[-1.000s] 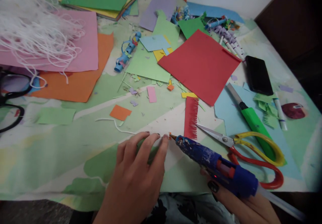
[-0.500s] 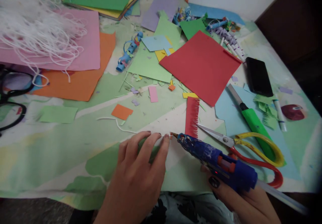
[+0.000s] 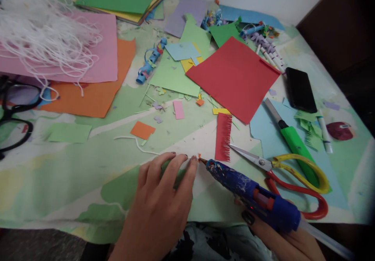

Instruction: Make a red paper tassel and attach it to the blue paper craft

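My left hand (image 3: 166,198) lies palm down on the table, fingers apart, its fingertips at the end of a white string (image 3: 143,149). Just past its index finger is a tiny orange paper piece (image 3: 199,156). My right hand (image 3: 272,233) is wrapped round a blue hot glue gun (image 3: 234,183), whose nozzle points left at that piece and seems to touch it. A clear glue stick (image 3: 325,237) juts from the gun's rear. Beyond the gun lie a fringed red paper strip (image 3: 222,138) and scissors (image 3: 263,162) with yellow and red handles.
A green-handled cutter (image 3: 299,151) lies on light blue paper, near a black phone (image 3: 301,90). Red paper (image 3: 234,77) covers green sheets. A blue paper roll (image 3: 150,61) lies left of them. White string (image 3: 47,34) is heaped on pink paper; black glasses (image 3: 17,114) sit at the left edge.
The glue gun's front has dipped slightly towards me, uncovering the lower end of the red strip and more of the orange piece. My left hand stays in place.
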`<state>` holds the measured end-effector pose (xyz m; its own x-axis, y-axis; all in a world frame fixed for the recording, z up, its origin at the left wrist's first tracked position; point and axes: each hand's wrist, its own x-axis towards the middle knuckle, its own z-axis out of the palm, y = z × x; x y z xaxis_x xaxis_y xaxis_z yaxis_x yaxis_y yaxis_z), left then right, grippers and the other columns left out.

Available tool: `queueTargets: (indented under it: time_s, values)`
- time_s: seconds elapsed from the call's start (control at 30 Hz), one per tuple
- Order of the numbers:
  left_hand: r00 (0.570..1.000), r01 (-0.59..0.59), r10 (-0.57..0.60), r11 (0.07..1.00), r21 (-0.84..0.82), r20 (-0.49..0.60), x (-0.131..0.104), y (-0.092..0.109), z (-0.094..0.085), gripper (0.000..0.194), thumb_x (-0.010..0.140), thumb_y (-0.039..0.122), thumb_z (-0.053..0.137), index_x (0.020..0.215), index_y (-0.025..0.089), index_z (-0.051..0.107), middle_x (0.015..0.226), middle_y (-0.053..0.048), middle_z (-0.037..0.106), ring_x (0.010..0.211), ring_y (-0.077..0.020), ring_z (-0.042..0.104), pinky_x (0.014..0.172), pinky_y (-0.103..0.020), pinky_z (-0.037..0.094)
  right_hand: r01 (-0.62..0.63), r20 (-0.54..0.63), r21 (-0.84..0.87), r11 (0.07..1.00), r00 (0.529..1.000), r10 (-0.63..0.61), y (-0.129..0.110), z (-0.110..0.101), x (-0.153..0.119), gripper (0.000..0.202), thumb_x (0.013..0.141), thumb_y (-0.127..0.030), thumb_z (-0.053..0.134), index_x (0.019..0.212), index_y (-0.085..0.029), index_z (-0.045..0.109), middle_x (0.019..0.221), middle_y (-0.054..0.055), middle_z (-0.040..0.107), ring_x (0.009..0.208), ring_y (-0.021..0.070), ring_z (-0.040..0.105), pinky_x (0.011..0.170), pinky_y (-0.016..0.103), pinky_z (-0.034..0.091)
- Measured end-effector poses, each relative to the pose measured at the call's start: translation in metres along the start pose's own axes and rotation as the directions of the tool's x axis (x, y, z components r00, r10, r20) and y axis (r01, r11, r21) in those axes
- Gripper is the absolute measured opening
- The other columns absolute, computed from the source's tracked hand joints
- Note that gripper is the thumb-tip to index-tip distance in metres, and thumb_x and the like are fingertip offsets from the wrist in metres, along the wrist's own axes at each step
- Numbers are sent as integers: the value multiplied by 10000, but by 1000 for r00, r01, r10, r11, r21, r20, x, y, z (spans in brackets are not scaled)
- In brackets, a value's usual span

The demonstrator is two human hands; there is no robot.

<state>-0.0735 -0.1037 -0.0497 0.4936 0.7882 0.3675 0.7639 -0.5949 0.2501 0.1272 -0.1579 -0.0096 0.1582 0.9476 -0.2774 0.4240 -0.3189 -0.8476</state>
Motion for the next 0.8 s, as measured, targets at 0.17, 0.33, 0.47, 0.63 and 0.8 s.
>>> queueTargets:
  time_s: [0.17,0.33,0.47,0.63,0.8]
  values:
    - [1000,2,-2,1000,-1,6,0,0,1,387,847,108,556,1229,142,609,1136,-141,616,1076,-342,527,867,-523,440,25,-6,-32,999,1000,-25,-3,1,0,227,775,-358,627,589,-234,586,490,-18,526,418,139,481,395,230,423]
    - [1000,-1,1,1000,-2,4,0,0,0,384,851,119,553,1230,140,610,1133,-141,619,1073,-343,532,870,-523,436,78,-7,-98,992,997,-79,-5,0,1,214,788,-316,585,591,-237,562,497,-21,500,432,138,464,419,237,392]
    - [1000,4,-4,1000,-5,-12,-1,0,0,385,852,128,555,1232,148,610,1139,-140,620,1079,-344,531,888,-529,427,118,35,-120,986,993,-114,-4,-1,1,229,802,-299,551,588,-233,505,504,-29,471,439,135,444,430,244,369]
    - [1000,-3,2,1000,-12,-29,-1,0,1,383,844,115,559,1221,145,618,1127,-140,627,1069,-343,534,874,-522,424,167,77,-115,979,984,-159,-1,-2,3,208,826,-272,526,623,-237,496,529,-20,482,456,150,462,429,258,366]
    - [1000,6,-7,1000,-21,-30,0,0,2,380,849,121,552,1222,149,619,1119,-137,634,1055,-337,537,864,-513,423,200,151,-124,972,972,-181,10,-10,-4,186,864,-295,527,688,-237,554,559,-6,530,477,166,502,455,281,412]
